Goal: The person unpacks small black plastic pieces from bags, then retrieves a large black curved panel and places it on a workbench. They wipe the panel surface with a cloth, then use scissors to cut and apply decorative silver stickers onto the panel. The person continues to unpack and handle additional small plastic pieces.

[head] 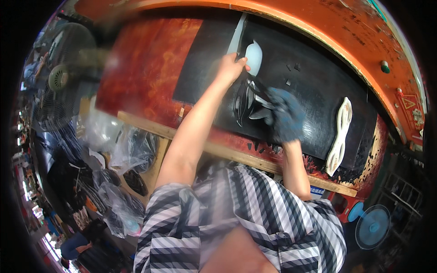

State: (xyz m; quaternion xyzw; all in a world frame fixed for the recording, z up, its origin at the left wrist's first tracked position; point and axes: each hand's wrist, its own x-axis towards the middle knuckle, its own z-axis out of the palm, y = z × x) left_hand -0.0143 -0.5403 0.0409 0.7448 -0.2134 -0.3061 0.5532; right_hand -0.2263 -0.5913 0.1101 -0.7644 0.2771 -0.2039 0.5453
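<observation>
My bare left hand (234,68) is over the black sheet (317,88), its fingers curled at the lower end of a narrow pale strip (236,39). Its thumb and fingertips reach the edge of a pale leaf-shaped piece (254,58); whether they pinch anything cannot be made out. In a blue-grey work glove, my right hand (286,114) is blurred and closed around dark, shiny-edged pieces (261,111). Just left of it, slim curved black pieces (240,100) lie on the sheet. A white two-lobed template-like piece (338,136) rests farther right.
An orange machine beam (307,15) with a green button (385,67) curves along the far side. Reddish board (146,68) shows at left, with a wooden rail (245,157) along the near edge. Clear plastic bags (133,146) and fans (59,76) stand beyond the table.
</observation>
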